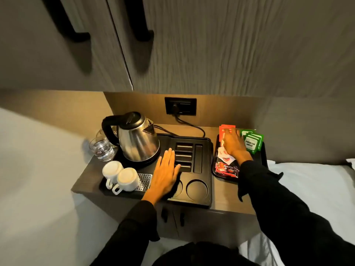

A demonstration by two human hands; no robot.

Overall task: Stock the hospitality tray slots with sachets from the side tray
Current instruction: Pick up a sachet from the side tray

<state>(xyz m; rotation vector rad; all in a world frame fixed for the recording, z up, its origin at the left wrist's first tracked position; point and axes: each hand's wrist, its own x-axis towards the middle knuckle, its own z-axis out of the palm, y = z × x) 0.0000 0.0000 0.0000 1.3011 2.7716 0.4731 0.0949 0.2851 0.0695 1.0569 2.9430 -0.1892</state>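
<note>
The black hospitality tray (201, 201) lies on a small wooden counter; its three short slots (184, 156) and one long slot (198, 158) hold nothing. My left hand (166, 170) rests flat and open on the tray, fingertips at the slots' left edge. To the right sits the black side tray (262, 160) with red sachets (223, 129) at the back, green tea sachets (251, 143) on the right, and white and dark red sachets (225, 166) in front. My right hand (235, 144) lies over the side tray, fingers on the red sachets; its grip is hidden.
A steel kettle (137, 140) stands on the tray's back left, its cord running to a wall socket (180, 106). Two upturned white cups (121, 176) sit at the front left and two glasses (100, 146) beside the kettle. Cupboard doors hang above. White bedding (311, 187) lies right.
</note>
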